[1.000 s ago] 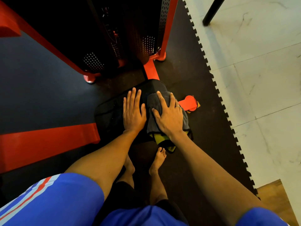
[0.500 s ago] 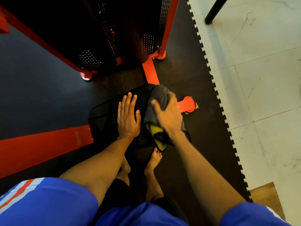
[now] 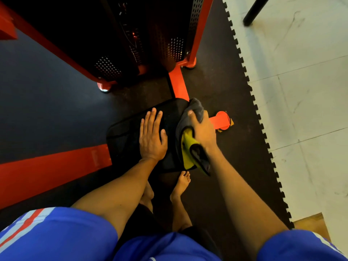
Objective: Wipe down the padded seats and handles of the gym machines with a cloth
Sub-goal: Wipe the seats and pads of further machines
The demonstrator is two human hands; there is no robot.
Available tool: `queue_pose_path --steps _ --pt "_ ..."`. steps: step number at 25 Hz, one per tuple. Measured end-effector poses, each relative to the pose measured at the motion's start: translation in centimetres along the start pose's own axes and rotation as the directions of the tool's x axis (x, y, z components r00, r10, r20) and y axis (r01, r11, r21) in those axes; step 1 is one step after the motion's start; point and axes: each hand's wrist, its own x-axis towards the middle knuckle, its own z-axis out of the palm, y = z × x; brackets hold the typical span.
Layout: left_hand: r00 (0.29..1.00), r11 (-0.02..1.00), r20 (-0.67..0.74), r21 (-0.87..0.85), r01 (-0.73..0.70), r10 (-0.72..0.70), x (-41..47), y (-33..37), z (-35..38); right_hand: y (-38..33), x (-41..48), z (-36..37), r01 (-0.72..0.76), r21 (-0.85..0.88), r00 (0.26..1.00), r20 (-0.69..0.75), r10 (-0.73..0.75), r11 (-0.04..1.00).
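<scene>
A black padded seat of a red-framed gym machine sits low in front of me. My left hand lies flat on the middle of the pad with straight fingers. My right hand grips a grey and yellow cloth at the seat's right edge, fingers wrapped over the grey part. The cloth's yellow side folds out below my wrist and hangs off the pad's near right corner.
A red frame bar runs from the seat to the perforated black weight-stack housing. Another red beam lies at the left. A red foot cap sticks out right of the seat. My bare feet stand on black rubber matting; white tiles lie right.
My right hand went from lying flat on the cloth to gripping it and has slid toward the seat's right edge, bunching the cloth. My left hand stays flat on the pad.
</scene>
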Motion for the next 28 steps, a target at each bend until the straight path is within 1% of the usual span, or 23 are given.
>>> queue_pose_path --steps 1,2,3,4,5,7,8,12,14,16,18,20,22,23,26,28 --pt "1.0 1.0 0.0 -0.005 0.0 0.0 0.2 -0.1 0.1 0.2 -2.2 0.3 0.012 -0.054 0.998 -0.068 -0.016 0.998" --pt "1.0 1.0 -0.001 -0.005 -0.001 0.001 0.3 -0.2 0.2 0.7 -4.4 1.0 0.061 -0.179 0.988 -0.132 -0.086 0.982" --pt "1.0 1.0 -0.005 0.001 -0.001 0.001 0.2 -0.3 0.3 1.2 -6.3 2.0 0.092 -0.328 0.972 -0.175 -0.156 0.94" --pt "1.0 1.0 -0.01 0.01 -0.001 0.001 0.1 -0.3 0.4 1.5 -7.1 2.8 0.091 -0.442 0.953 -0.222 -0.207 0.892" --pt "1.0 1.0 -0.013 0.012 -0.001 0.001 0.2 -0.4 0.4 1.2 -6.7 3.1 0.065 -0.48 0.941 -0.263 -0.214 0.875" --pt "1.0 1.0 -0.002 0.0 -0.007 0.007 0.3 -0.6 0.3 -0.9 -4.0 3.5 -0.006 -0.429 0.942 -0.305 -0.139 0.903" --pt "1.0 1.0 0.009 0.002 -0.015 0.015 0.2 -0.5 0.2 -2.2 -2.5 3.6 -0.014 -0.403 0.942 -0.313 -0.124 0.915" --pt "1.0 0.999 0.006 0.033 -0.008 0.008 0.1 0.0 -0.3 -6.3 2.4 3.7 0.015 -0.401 0.944 -0.296 -0.145 0.916" --pt "1.0 0.999 -0.001 0.027 -0.017 0.017 0.1 -0.1 0.0 -4.9 1.1 3.4 0.095 -0.462 0.927 -0.281 -0.247 0.882" --pt "0.999 0.999 -0.02 0.02 -0.027 0.028 0.3 -0.4 0.3 -1.5 -2.9 2.8 0.142 -0.521 0.912 -0.262 -0.316 0.842" --pt "0.999 0.999 -0.037 0.03 -0.029 0.03 0.4 -0.5 0.4 2.0 -7.4 2.9 0.129 -0.533 0.925 -0.24 -0.296 0.836" --pt "0.999 1.0 -0.037 0.025 -0.019 0.02 0.3 -0.3 0.6 3.0 -8.7 3.4 0.064 -0.531 0.928 -0.28 -0.247 0.845" --pt "0.999 1.0 -0.044 0.015 -0.019 0.02 0.4 -0.5 0.6 1.2 -6.7 4.2 0.023 -0.56 0.915 -0.322 -0.242 0.828" --pt "0.999 1.0 -0.045 0.013 -0.027 0.028 0.3 -0.6 0.6 -0.1 -5.2 4.6 0.024 -0.569 0.912 -0.325 -0.252 0.822" --pt "1.0 1.0 0.001 0.01 -0.025 0.025 0.2 -0.6 0.3 -3.8 -0.4 5.1 0.076 -0.551 0.897 -0.326 -0.298 0.831" --pt "1.0 1.0 0.015 0.022 -0.021 0.02 0.2 -0.2 0.0 -5.1 1.2 4.5 0.125 -0.532 0.905 -0.285 -0.317 0.837"
